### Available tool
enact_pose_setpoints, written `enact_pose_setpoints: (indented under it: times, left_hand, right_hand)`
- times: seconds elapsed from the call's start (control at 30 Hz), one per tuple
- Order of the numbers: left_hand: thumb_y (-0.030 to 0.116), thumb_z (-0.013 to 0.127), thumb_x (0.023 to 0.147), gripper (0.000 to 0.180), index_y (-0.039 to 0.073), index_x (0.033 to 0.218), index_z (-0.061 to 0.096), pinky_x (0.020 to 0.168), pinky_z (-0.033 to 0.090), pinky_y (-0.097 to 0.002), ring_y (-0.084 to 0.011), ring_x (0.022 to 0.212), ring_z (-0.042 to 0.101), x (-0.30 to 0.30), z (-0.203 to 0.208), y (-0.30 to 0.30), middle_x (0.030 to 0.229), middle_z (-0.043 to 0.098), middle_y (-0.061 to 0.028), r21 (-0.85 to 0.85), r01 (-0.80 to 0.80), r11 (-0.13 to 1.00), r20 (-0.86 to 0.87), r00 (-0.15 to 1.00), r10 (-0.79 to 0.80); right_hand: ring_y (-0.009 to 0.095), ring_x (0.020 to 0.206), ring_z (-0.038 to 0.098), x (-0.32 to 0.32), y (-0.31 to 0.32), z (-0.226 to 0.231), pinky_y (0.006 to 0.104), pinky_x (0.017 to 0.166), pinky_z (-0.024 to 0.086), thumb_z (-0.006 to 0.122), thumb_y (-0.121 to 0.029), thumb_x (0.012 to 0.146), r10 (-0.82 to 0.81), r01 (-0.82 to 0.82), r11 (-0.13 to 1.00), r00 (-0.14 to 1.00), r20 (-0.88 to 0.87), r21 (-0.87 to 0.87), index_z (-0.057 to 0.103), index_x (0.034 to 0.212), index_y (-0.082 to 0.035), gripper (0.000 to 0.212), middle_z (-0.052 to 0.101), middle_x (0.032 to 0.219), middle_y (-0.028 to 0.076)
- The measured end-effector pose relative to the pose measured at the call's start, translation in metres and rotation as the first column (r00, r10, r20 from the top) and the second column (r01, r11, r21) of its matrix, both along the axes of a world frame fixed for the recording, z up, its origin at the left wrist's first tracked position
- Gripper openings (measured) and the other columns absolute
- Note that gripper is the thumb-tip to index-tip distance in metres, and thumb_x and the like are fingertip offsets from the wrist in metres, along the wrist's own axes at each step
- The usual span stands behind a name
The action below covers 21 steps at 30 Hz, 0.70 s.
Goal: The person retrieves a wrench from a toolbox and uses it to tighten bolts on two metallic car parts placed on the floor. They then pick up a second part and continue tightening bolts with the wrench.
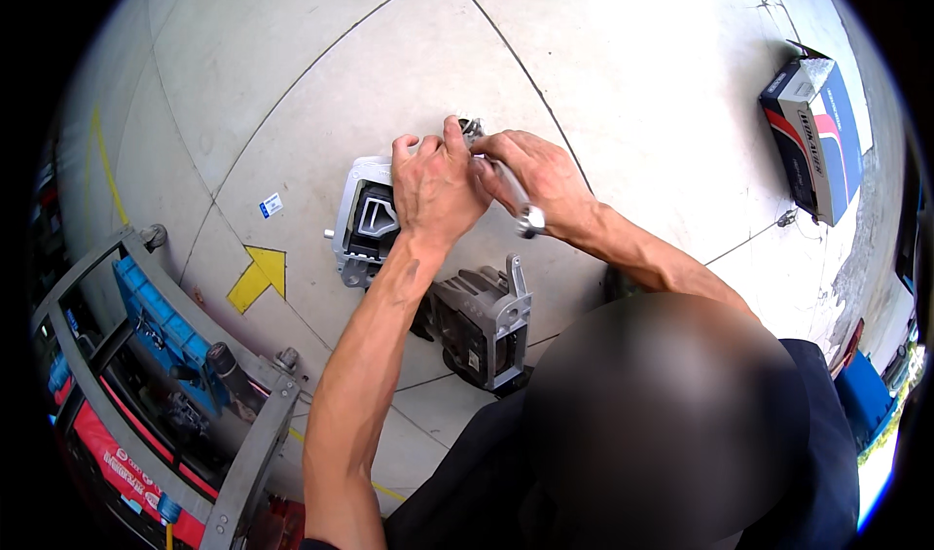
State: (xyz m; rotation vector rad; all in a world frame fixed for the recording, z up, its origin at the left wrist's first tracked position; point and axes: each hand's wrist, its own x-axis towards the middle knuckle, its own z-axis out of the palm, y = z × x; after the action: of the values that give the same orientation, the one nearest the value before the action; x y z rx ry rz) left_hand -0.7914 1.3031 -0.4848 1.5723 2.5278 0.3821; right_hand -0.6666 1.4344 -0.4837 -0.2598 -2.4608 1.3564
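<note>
Wrench [513,190] clamped in right hand [547,177], left hand [435,185] just beside (can't tell its grip), might slip if badly seated.

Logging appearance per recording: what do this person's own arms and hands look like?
The left hand and right hand are bare: no gloves, watch or band show. The left forearm and right forearm are uncovered. A dark sleeve edge shows beside the left one at the lower border; the right one's upper end is hidden.

Bare right hand [541,173] gripped a long silvery metal tool [510,186], bare left hand [435,188] partly hid a silver-framed black part [371,212], grey metal bracket assembly [486,309] stood nearer the person.
</note>
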Motion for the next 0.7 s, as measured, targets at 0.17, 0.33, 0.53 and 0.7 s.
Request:
enact_pose_setpoints:
  times: [0.17,0.33,0.53,0.7]
  left_hand:
    - [0.028,0.084,0.077,0.072,-0.008,0.133,0.056,0.1,0.043,-0.0456,-0.0253,0.088,0.072,0.002,0.007,0.004,0.089,0.076,-0.0065,-0.093,-0.022,0.995,-0.01,1.0,0.021]
    - [0.026,0.082,0.076,0.067,-0.01,0.128,0.059,0.097,0.044,-0.044,-0.0267,0.083,0.07,0.0,0.007,0.005,0.079,0.073,-0.0105,-0.012,-0.003,1.0,-0.012,1.0,0.003]
    - [0.027,0.081,0.077,0.068,-0.009,0.13,0.056,0.096,0.043,-0.0443,-0.0262,0.086,0.069,0.001,0.006,0.003,0.081,0.073,-0.0102,-0.024,-0.002,1.0,-0.008,1.0,0.002]
    - [0.026,0.083,0.076,0.066,-0.007,0.128,0.059,0.097,0.043,-0.0425,-0.0221,0.091,0.072,0.002,0.006,0.003,0.087,0.076,-0.0033,-0.067,-0.023,0.997,-0.017,1.0,0.022]
  right_hand:
    - [0.015,0.063,0.066,-0.014,0.044,0.018,0.0304,0.062,0.057,0.055,-0.024,0.108,-0.315,0.467,0.727,0.878,0.36,-0.503,0.069,0.107,0.004,0.032,0.069,0.073,0.008]
    - [0.014,0.075,0.065,-0.032,0.086,-0.038,0.0306,0.073,0.058,0.041,-0.027,0.113,0.056,0.343,0.498,0.904,0.424,-0.797,0.067,0.115,0.006,0.041,0.071,0.09,0.009]
    - [0.014,0.076,0.067,-0.049,0.09,-0.041,0.0317,0.076,0.061,0.04,-0.025,0.113,0.181,0.321,0.481,0.874,0.451,-0.816,0.067,0.115,0.005,0.04,0.071,0.091,0.011]
    - [0.014,0.077,0.068,-0.046,0.092,-0.04,0.0304,0.076,0.061,0.041,-0.024,0.112,0.137,0.318,0.513,0.887,0.441,-0.798,0.068,0.115,0.005,0.04,0.072,0.091,0.011]
